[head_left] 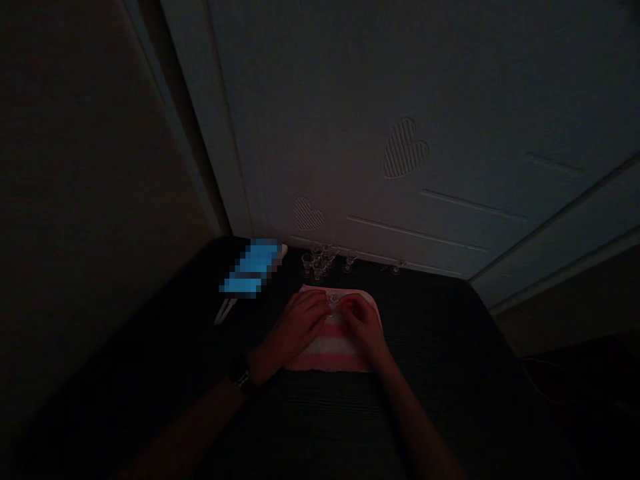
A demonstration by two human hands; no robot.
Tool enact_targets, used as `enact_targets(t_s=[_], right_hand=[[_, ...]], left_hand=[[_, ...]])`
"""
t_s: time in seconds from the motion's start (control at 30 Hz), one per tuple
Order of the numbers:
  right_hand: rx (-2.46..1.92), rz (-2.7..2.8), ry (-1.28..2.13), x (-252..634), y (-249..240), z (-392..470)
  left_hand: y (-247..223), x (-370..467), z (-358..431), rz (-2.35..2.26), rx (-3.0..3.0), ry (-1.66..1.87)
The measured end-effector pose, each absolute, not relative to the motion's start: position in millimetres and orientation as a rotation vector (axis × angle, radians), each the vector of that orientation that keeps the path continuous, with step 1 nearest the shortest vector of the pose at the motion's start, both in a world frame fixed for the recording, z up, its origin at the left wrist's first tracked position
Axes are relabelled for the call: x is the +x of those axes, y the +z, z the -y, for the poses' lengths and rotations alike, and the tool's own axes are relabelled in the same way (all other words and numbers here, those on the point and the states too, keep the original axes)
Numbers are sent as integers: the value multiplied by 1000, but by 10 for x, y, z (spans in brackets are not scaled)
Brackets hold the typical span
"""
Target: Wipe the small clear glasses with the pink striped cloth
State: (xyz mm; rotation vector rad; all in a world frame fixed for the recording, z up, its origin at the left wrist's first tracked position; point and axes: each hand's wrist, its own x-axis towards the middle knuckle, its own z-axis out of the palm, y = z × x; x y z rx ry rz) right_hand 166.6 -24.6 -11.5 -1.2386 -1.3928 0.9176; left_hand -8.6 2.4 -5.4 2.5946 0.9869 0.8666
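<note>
My curled L hand (304, 320) & R hand (365, 321) flank a small clear glass cup (335, 299) over pink-&-white striped cloth (334, 345), can't tell if gripping, v. dark.

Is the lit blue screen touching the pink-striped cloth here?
Apart: the head view shows dark tabletop between the lit blue screen and the pink-striped cloth.

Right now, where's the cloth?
Head view, just below centre: the cloth lies on the dark table beneath the left hand and right hand, with the glasses beyond it and the lit screen off to its left.
</note>
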Motion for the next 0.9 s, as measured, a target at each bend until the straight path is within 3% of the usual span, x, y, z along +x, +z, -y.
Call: enact_targets(t_s=[0.37, 0.9], right_hand=[[-1228, 1640, 657, 1568, 22, 377], [-1479, 1528, 419, 1697, -60, 338]], left_hand=[[-73, -84, -27, -873, 2656, 740], [5, -48, 64, -820, 2637, 700]])
